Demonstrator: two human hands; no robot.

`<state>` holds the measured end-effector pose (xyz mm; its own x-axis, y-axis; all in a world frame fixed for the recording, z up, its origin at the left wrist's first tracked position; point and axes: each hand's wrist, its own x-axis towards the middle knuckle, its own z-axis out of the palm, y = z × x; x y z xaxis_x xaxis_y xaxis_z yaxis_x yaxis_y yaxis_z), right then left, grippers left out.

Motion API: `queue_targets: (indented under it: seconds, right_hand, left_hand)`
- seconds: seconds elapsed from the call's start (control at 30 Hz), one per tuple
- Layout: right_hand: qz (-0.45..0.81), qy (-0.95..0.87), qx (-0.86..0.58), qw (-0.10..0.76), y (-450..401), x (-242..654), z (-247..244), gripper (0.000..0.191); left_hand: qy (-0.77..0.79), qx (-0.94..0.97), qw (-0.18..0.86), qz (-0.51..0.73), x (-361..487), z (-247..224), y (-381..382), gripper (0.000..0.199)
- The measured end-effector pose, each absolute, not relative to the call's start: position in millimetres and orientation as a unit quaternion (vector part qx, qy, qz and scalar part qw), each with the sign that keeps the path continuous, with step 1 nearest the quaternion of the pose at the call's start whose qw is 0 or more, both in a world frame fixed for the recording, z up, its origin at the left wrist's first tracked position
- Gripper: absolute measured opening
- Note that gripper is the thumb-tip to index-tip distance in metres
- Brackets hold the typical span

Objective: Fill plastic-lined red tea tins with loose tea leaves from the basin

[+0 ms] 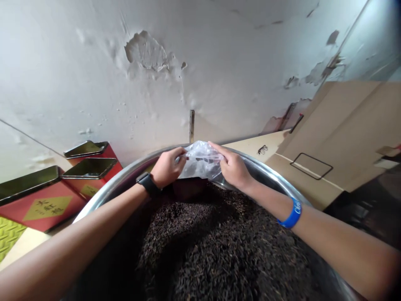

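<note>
Between my hands a clear plastic bag (200, 161) is stretched near the far rim of a large metal basin (278, 175). My left hand (169, 167), with a black watch at the wrist, pinches the bag's left edge. The right side of the bag is gripped by my right hand (234, 168), its index finger extended along the top. Just below the bag is a dark reddish container (191, 188), mostly in shadow; whether the bag sits inside it I cannot tell. Dark loose tea leaves (232, 246) lie heaped in the basin beneath my forearms.
Several open red tins (46, 200) with yellow labels stand left of the basin. On the right are a large cardboard box (344, 138) and a pair of glasses (262, 149) on a pale surface. A peeling wall (219, 75) rises behind.
</note>
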<state>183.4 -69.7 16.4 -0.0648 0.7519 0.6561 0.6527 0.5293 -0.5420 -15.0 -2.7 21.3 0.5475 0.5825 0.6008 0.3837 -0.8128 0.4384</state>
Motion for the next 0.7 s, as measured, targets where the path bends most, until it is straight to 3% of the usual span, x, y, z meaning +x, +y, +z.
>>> queue_targets:
  seconds: [0.07, 0.17, 0.27, 0.37, 0.53, 0.7]
  right_hand:
    - [-0.018, -0.776, -0.463, 0.428, -70, 183, 16, 0.069]
    - [-0.011, -0.834, -0.442, 0.329, -68, 178, 9, 0.07]
    - [0.007, -0.864, -0.448, 0.229, -68, 172, 0, 0.056]
    - [-0.014, -0.871, -0.457, 0.181, -69, 169, -3, 0.036]
    - [0.0, -0.839, -0.484, 0.25, -72, 166, 5, 0.024]
    - [-0.024, -0.75, -0.555, 0.358, -69, 172, 9, 0.024]
  left_hand:
    - [0.273, 0.855, 0.152, 0.415, -19, 26, -4, 0.023]
    - [0.267, 0.864, 0.156, 0.398, -21, 27, -5, 0.029]
    - [0.28, 0.905, 0.099, 0.303, -17, 17, 0, 0.031]
    - [0.286, 0.946, 0.03, 0.148, -11, 5, 7, 0.033]
    - [0.259, 0.961, 0.047, 0.088, -10, 7, 4, 0.028]
    - [0.316, 0.888, 0.066, 0.328, -19, 17, 5, 0.028]
